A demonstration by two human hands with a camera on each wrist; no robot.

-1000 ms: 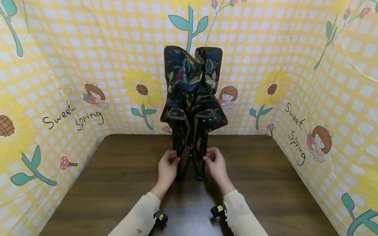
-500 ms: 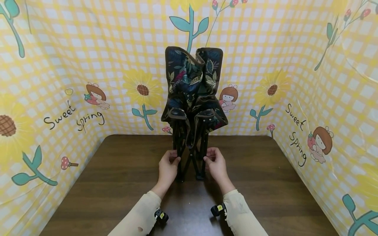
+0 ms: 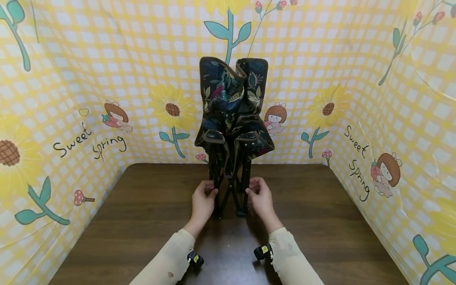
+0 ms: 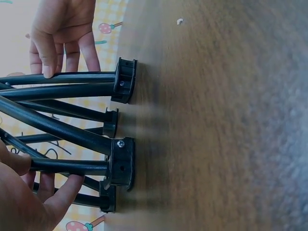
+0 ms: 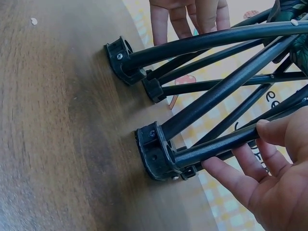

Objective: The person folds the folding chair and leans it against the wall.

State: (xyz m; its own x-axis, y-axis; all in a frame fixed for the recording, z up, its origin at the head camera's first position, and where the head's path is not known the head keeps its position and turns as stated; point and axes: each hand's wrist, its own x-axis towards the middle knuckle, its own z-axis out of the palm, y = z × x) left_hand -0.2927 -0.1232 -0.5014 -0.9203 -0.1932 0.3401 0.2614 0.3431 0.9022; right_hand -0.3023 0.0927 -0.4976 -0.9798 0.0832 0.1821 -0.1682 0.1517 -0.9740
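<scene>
A folded camp chair with dark leaf-print fabric stands upright on its black tube legs on the brown table. My left hand holds the front left leg between thumb and fingers, just above its black foot cap. My right hand holds the front right leg the same way, thumb on top and fingers beneath, near its foot cap. All the foot caps rest on the table. The crossed braces sit between my hands.
Yellow checked backdrop with sunflowers and cartoon figures walls the table at the back and both sides. Bare wood lies left and right of the chair. A small white speck lies on the table near the feet.
</scene>
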